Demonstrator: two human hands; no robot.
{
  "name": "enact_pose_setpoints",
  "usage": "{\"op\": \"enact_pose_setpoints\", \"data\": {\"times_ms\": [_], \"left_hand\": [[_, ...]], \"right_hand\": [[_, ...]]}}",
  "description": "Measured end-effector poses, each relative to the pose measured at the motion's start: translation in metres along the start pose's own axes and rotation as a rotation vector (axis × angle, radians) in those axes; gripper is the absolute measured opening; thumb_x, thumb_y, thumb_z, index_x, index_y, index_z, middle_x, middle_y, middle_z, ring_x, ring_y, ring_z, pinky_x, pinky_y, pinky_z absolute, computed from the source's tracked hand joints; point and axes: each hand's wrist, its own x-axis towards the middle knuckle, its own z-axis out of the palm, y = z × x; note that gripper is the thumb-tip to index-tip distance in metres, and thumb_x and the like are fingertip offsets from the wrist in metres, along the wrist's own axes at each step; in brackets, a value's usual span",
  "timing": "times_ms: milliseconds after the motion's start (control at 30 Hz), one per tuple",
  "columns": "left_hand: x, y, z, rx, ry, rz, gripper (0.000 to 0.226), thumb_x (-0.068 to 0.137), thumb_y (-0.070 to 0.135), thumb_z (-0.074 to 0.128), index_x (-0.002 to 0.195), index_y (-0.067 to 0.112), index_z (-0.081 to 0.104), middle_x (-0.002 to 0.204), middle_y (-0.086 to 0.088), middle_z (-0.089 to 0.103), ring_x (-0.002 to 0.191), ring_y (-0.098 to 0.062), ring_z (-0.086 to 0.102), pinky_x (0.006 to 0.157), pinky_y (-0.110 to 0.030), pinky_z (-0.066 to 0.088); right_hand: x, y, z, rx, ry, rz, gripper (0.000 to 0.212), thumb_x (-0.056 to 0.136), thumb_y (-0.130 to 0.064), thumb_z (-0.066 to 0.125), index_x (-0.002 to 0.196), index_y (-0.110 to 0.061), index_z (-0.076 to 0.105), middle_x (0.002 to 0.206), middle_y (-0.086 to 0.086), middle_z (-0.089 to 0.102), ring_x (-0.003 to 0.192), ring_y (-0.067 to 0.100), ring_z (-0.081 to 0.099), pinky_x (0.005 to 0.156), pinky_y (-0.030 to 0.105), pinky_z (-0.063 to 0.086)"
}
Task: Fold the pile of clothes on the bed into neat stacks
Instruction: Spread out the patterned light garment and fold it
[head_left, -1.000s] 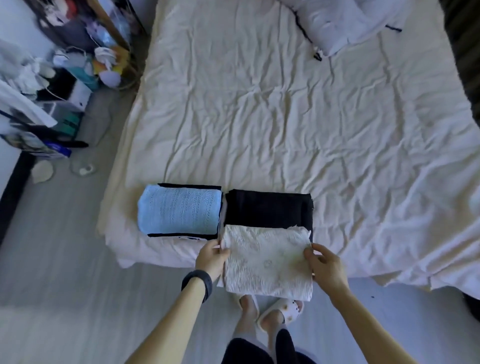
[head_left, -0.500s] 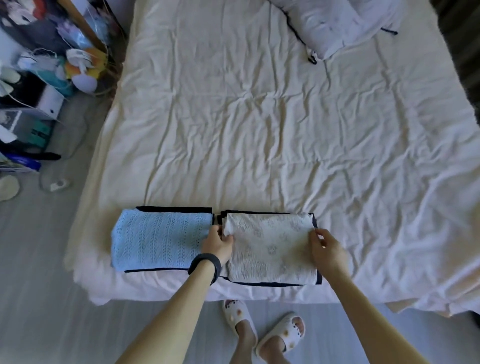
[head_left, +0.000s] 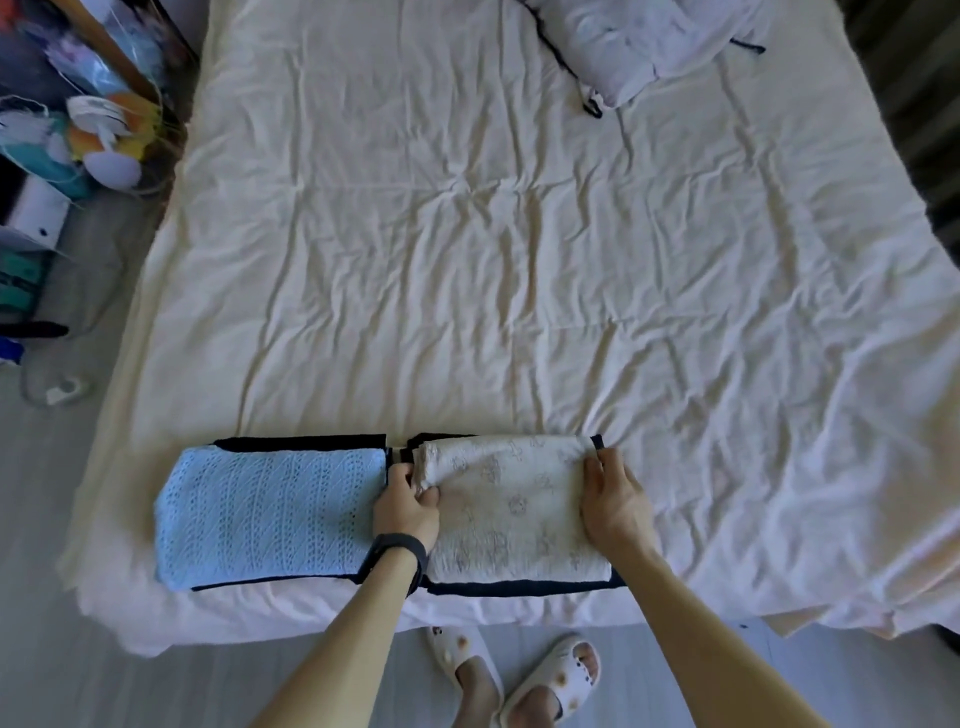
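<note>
Two stacks lie side by side at the near edge of the bed (head_left: 519, 260). On the left, a folded light blue knit (head_left: 270, 514) rests on a black garment (head_left: 301, 442). On the right, a folded cream patterned garment (head_left: 511, 512) lies on another black garment (head_left: 519, 588). My left hand (head_left: 408, 506) pinches the cream garment's left edge near its far corner. My right hand (head_left: 613, 499) grips its right edge, fingers curled over the far right corner.
A white pillow (head_left: 639, 41) with dark trim lies at the far end of the bed. Clutter of bags, toys and boxes (head_left: 78, 130) stands on the floor at the left. My feet in white slippers (head_left: 514, 670) stand at the bed's near edge.
The cream garment went from hanging off the bed's edge onto the black garment. Both hands then slid along its sides to the far corners.
</note>
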Motion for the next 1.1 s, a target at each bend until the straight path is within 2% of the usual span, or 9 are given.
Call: {"op": "enact_pose_setpoints", "data": {"times_ms": [167, 233, 300, 367, 433, 500, 633, 767, 1100], "left_hand": [[-0.006, 0.004, 0.004, -0.060, 0.039, 0.094, 0.029, 0.099, 0.022, 0.058, 0.127, 0.016, 0.053, 0.104, -0.002, 0.066, 0.102, -0.031, 0.066, 0.074, -0.030, 0.043], [-0.016, 0.005, -0.001, -0.061, 0.107, 0.191, 0.041, 0.097, 0.022, 0.059, 0.136, 0.012, 0.049, 0.119, -0.006, 0.062, 0.112, -0.032, 0.061, 0.082, -0.034, 0.047], [-0.031, -0.001, -0.001, 0.145, 0.268, 0.419, 0.052, 0.094, 0.026, 0.062, 0.142, 0.009, 0.049, 0.138, -0.017, 0.052, 0.124, -0.036, 0.051, 0.098, -0.045, 0.045], [-0.049, -0.002, 0.003, 0.344, 0.317, 0.692, 0.058, 0.091, 0.038, 0.060, 0.144, 0.016, 0.051, 0.148, -0.017, 0.044, 0.133, -0.037, 0.046, 0.105, -0.052, 0.039], [-0.058, 0.002, 0.014, 0.456, 0.190, 0.863, 0.060, 0.090, 0.044, 0.056, 0.147, 0.026, 0.048, 0.158, -0.010, 0.036, 0.144, -0.033, 0.037, 0.114, -0.058, 0.029], [-0.061, 0.007, 0.029, 0.556, 0.120, 0.946, 0.060, 0.089, 0.044, 0.051, 0.146, 0.027, 0.050, 0.162, -0.006, 0.030, 0.149, -0.027, 0.030, 0.117, -0.061, 0.023], [-0.043, 0.013, 0.051, 0.682, 0.123, 0.964, 0.060, 0.097, 0.050, 0.040, 0.153, 0.028, 0.040, 0.164, -0.001, 0.024, 0.152, -0.020, 0.021, 0.117, -0.059, 0.019], [-0.017, -0.005, 0.067, 0.746, 0.112, 1.017, 0.063, 0.100, 0.059, 0.033, 0.158, 0.034, 0.023, 0.166, 0.004, 0.016, 0.154, -0.018, 0.013, 0.120, -0.057, 0.016], [0.009, -0.028, 0.093, 0.670, 0.103, 0.954, 0.070, 0.092, 0.070, 0.033, 0.156, 0.047, 0.016, 0.167, 0.011, 0.008, 0.155, -0.018, 0.002, 0.121, -0.056, 0.010]], "right_hand": [[0.012, 0.015, -0.002, 0.065, -0.028, 0.063, 0.027, 0.107, -0.039, 0.042, 0.118, -0.021, 0.057, 0.102, 0.002, 0.066, 0.100, 0.031, 0.063, 0.072, 0.033, 0.038], [0.010, 0.017, -0.006, 0.050, -0.041, 0.053, 0.030, 0.105, -0.044, 0.044, 0.125, -0.025, 0.057, 0.112, 0.000, 0.066, 0.097, 0.023, 0.060, 0.071, 0.031, 0.040], [-0.004, 0.017, -0.011, 0.021, 0.020, 0.016, 0.034, 0.103, -0.046, 0.049, 0.129, -0.026, 0.056, 0.127, 0.002, 0.061, 0.102, 0.023, 0.062, 0.077, 0.034, 0.046], [-0.024, 0.013, -0.013, -0.018, 0.210, -0.138, 0.033, 0.101, -0.035, 0.059, 0.130, -0.020, 0.058, 0.134, 0.006, 0.056, 0.115, 0.030, 0.059, 0.086, 0.038, 0.048], [-0.041, 0.005, -0.010, -0.086, 0.359, -0.369, 0.035, 0.100, -0.023, 0.060, 0.134, -0.014, 0.058, 0.142, 0.009, 0.054, 0.128, 0.032, 0.050, 0.098, 0.041, 0.043], [-0.048, -0.002, -0.001, -0.178, 0.348, -0.619, 0.043, 0.100, -0.026, 0.051, 0.140, -0.012, 0.058, 0.150, 0.011, 0.050, 0.141, 0.029, 0.043, 0.112, 0.040, 0.036], [-0.030, 0.005, 0.017, -0.290, 0.184, -0.675, 0.052, 0.106, -0.037, 0.032, 0.147, -0.012, 0.053, 0.158, 0.009, 0.043, 0.149, 0.029, 0.035, 0.113, 0.058, 0.038], [-0.008, 0.044, 0.040, -0.329, 0.184, -0.673, 0.055, 0.107, -0.037, 0.030, 0.156, -0.013, 0.038, 0.165, 0.003, 0.031, 0.154, 0.020, 0.025, 0.117, 0.058, 0.033], [0.017, 0.073, 0.070, -0.248, 0.177, -0.691, 0.058, 0.106, -0.045, 0.027, 0.158, -0.022, 0.035, 0.166, 0.000, 0.028, 0.156, 0.017, 0.019, 0.120, 0.056, 0.027]]}}
